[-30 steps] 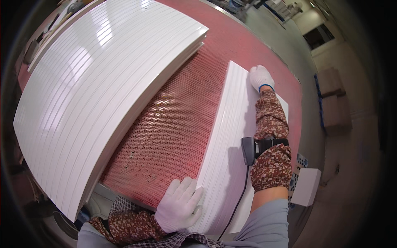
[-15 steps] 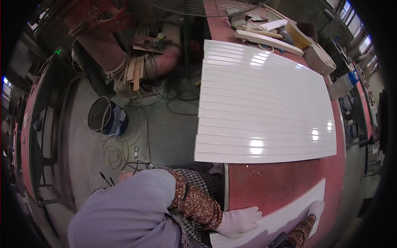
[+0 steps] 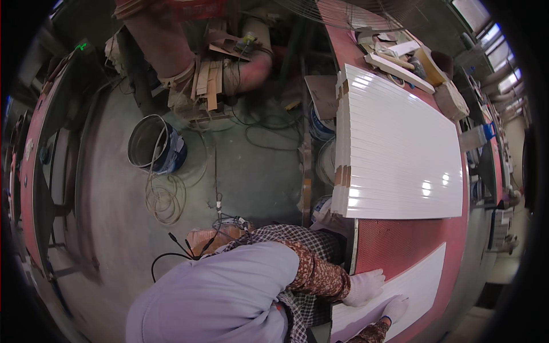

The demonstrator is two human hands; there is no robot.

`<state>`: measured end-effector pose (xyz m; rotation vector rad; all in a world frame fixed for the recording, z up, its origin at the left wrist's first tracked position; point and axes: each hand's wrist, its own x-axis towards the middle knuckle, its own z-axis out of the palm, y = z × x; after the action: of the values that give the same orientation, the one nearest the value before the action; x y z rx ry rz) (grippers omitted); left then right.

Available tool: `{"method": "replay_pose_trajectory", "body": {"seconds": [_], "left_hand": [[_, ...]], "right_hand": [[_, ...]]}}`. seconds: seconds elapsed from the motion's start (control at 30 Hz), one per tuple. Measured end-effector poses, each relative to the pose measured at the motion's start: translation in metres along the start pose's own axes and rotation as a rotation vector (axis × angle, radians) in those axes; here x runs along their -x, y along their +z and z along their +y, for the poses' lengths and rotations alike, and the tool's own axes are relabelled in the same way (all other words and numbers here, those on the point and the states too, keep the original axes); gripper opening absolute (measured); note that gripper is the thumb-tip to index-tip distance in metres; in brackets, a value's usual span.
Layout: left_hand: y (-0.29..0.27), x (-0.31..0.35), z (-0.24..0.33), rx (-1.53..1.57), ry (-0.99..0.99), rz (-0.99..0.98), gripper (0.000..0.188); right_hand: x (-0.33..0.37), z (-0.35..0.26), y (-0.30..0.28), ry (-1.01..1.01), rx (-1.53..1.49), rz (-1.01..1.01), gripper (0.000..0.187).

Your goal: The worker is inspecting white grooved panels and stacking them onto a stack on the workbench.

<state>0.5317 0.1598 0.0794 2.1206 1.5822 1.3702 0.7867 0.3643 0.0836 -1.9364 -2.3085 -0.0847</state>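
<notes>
A red surface (image 3: 400, 243), its top finely meshed where it shows bare, runs up the right side of a workshop with a grey floor (image 3: 257, 183) and bright windows (image 3: 503, 51) at the upper right. A white grooved panel (image 3: 426, 271) lies at a slant on the near end of the surface. The left hand (image 3: 364, 287), in a white glove, rests on the panel's edge nearest the bare mesh, its fingers stretched out, close together and not gripped around anything. The right hand (image 3: 396, 307), also gloved, lies on the panel's face just beside it; how far its fingers are bent cannot be told. A stack of white panels (image 3: 406, 148) fills the surface beyond the mesh, with scraps (image 3: 403, 54) heaped past it and a blue-capped bottle (image 3: 476, 137) by its right edge. On the floor stand a dark bucket (image 3: 171, 154) and, just below it, a coiled hose (image 3: 166, 200). The person's shoulder (image 3: 229, 286) and patterned sleeve (image 3: 320, 274) block much of the lower view.
</notes>
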Motion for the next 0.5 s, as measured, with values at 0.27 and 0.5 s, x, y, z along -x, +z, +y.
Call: {"method": "replay_pose_trajectory", "body": {"seconds": [0.27,0.5], "left_hand": [[-0.069,0.020,-0.044,-0.075,-0.036,-0.066,0.010],[-0.066,0.019,-0.051,-0.032,-0.088,-0.278,0.030]], "right_hand": [[0.158,-0.165,-0.032,0.081,0.231,-0.177,0.044],[0.242,-0.199,-0.048,0.301,0.080,-0.131,0.039]]}}
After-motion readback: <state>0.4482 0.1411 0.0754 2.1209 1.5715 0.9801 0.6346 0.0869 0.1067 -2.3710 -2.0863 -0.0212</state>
